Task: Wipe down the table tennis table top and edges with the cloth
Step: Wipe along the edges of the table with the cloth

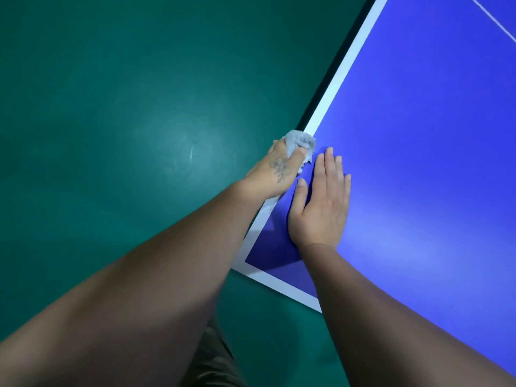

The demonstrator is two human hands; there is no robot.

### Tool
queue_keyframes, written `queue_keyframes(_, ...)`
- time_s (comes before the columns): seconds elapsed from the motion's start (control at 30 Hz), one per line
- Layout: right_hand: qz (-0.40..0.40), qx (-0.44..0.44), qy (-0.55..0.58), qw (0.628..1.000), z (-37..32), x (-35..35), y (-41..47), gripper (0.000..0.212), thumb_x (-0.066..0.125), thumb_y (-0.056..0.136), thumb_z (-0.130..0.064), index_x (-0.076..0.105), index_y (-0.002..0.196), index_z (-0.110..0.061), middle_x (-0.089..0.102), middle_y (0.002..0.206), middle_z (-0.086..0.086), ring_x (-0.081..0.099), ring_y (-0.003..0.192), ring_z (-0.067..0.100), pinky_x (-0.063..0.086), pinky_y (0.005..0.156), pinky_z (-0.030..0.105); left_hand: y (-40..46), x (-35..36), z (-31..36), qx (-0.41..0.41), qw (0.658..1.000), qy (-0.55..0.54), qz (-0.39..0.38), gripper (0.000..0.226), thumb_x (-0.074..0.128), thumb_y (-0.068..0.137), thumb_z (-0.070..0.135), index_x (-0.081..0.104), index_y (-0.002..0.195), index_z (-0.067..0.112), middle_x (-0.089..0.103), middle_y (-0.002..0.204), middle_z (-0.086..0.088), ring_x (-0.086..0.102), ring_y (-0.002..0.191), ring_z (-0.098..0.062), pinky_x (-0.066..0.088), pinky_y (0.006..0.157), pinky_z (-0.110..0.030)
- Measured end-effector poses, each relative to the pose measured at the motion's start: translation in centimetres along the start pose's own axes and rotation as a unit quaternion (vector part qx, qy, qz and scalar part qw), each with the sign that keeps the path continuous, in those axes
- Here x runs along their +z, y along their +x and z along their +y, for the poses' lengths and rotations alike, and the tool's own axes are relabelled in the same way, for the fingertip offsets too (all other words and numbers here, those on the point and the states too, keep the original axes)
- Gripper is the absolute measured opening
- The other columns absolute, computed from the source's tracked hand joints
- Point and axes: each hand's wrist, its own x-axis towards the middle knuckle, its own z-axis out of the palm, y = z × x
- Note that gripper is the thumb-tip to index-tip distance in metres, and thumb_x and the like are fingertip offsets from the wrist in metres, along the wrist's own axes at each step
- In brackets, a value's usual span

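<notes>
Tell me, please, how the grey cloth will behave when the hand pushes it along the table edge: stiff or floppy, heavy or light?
Probably floppy: the cloth is bunched into a soft lump in the left hand, bulging past the fingers. Likely light, since one hand holds it easily. It should slide smoothly along the table's white edge, which looks flat and glossy.

Head view: worn on head, facing forward and steeply down.
Nearness: close over table [432, 135] corner, forearms filling lower frame.
Beyond table: green floor [111, 107].
</notes>
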Motion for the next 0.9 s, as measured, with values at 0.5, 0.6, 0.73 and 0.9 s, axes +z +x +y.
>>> queue_keyframes(0.5, -0.002, -0.005, -0.009, 1.0, 0.0, -0.1, 0.4, 0.061, 0.033, 0.108, -0.026, 0.035, 0.165, -0.007, 0.027, 0.176, 0.005, 0.019, 0.165, 0.024, 0.018, 0.133, 0.053, 1.3, 1.2, -2.6, -0.027, 0.998, -0.063, 0.003, 0.077, 0.038, 0.095, 0.085, 0.053, 0.133, 0.02, 0.06, 0.12, -0.015, 0.065, 0.104, -0.033, 0.052, 0.104, -0.05)
queue_keyframes(0.6, 0.0, -0.002, -0.004, 1.0, 0.0, -0.3, 0.4, 0.062, 0.034, 0.105, -0.022, 0.036, 0.165, -0.006, 0.028, 0.176, 0.006, 0.02, 0.165, 0.024, 0.017, 0.133, 0.052, 7.1, 0.6, 0.1, -0.019, 0.998, -0.058, -0.002, 0.071, 0.04, 0.102, 0.073, 0.05, 0.144, 0.016, 0.056, 0.136, -0.012, 0.06, 0.123, -0.032, 0.044, 0.115, -0.048)
queue_keyframes(0.73, -0.005, 0.002, 0.028, 1.0, -0.2, -0.5, 0.6, 0.065, 0.037, 0.1, -0.018, 0.038, 0.164, -0.005, 0.03, 0.175, 0.007, 0.02, 0.165, 0.025, 0.017, 0.133, 0.054, 6.4, 0.6, 0.4, 0.005, 0.997, -0.08, -0.004, 0.063, 0.038, 0.103, 0.07, 0.047, 0.146, 0.024, 0.054, 0.144, -0.022, 0.054, 0.134, -0.045, 0.041, 0.118, -0.059)
queue_keyframes(0.9, -0.001, 0.002, 0.064, 0.998, 0.1, -0.7, 0.8, 0.066, 0.039, 0.096, -0.008, 0.043, 0.161, -0.003, 0.033, 0.173, 0.007, 0.024, 0.164, 0.027, 0.018, 0.133, 0.057, -2.7, 0.4, -0.9, -0.07, 0.991, -0.112, -0.026, 0.06, 0.04, 0.101, 0.061, 0.044, 0.146, 0.022, 0.062, 0.132, -0.007, 0.061, 0.086, -0.002, 0.053, 0.09, -0.027)
